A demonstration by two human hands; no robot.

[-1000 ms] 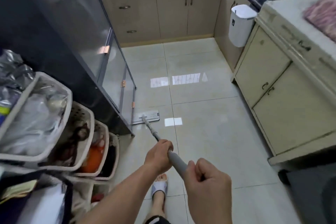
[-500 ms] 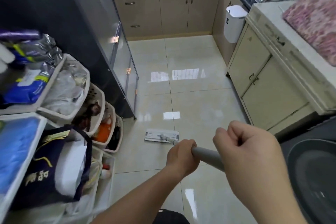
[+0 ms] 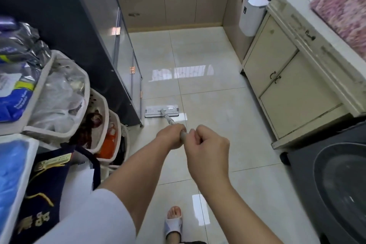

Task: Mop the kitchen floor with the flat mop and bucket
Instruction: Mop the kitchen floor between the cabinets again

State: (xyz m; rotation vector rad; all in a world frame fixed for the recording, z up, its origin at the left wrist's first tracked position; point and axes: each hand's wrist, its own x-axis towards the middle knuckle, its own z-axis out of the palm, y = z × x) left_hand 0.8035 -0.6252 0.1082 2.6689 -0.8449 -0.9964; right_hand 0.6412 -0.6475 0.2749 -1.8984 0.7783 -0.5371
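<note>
The flat mop's white head (image 3: 161, 111) lies flat on the glossy beige tile floor (image 3: 221, 109), beside the foot of the dark glass-door cabinet (image 3: 118, 77). Its grey handle (image 3: 168, 118) slants back toward me. My left hand (image 3: 170, 136) grips the handle lower down, and my right hand (image 3: 208, 154) is closed around the handle's upper end just behind it. Most of the handle is hidden inside my two fists. No bucket is in view.
Stacked baskets (image 3: 95, 125) full of bags crowd the left side. Cream cabinets (image 3: 287, 89) and a dark washing machine (image 3: 336, 184) line the right. A white bin (image 3: 252, 14) hangs on the far cabinets. My slippered foot (image 3: 173, 222) stands on the tiles below.
The mop head has been pushed forward and left again, up against the cabinet foot, after being pulled back. My hands have drawn close together on the handle.
</note>
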